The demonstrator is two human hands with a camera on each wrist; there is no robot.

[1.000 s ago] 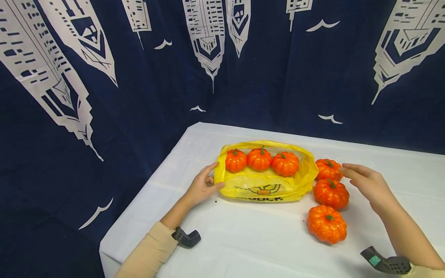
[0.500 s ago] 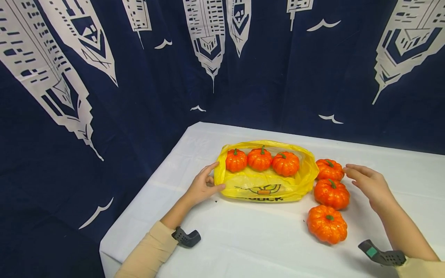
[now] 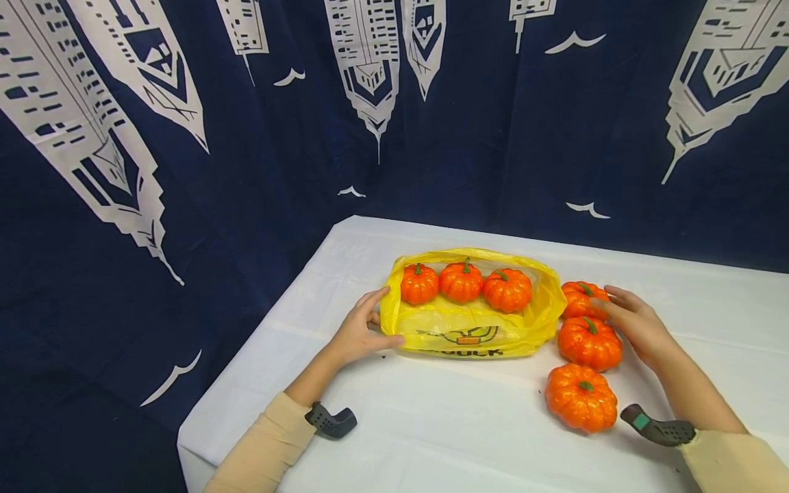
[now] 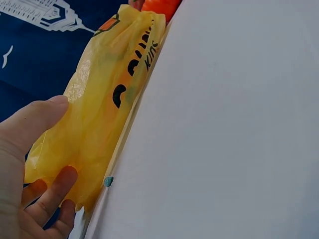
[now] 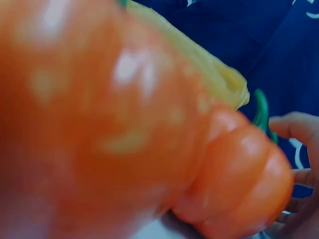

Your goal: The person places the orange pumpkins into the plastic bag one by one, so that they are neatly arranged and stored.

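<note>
In the head view, a yellow plastic bag lies with its mouth facing up. Inside it are three small orange pumpkins with green stems, one of them the right-hand pumpkin. My left hand rests against the bag's left end, thumb and fingers spread on the outside. At the bag's right end, three more pumpkins stand in a row: the far pumpkin, the middle pumpkin and the near pumpkin. My right hand is at the far one's right side, fingertips overlapping it; firm contact is unclear.
A white cloth covers the table, whose left edge drops away beyond my left arm. Behind hangs a dark blue curtain printed with white buildings and birds. Each wrist carries a black device, such as the left wrist device.
My right hand has moved left, from beside the far pumpkin until its fingers overlap it. My left hand and the bag have stayed nearly still. No pumpkin has visibly moved.
</note>
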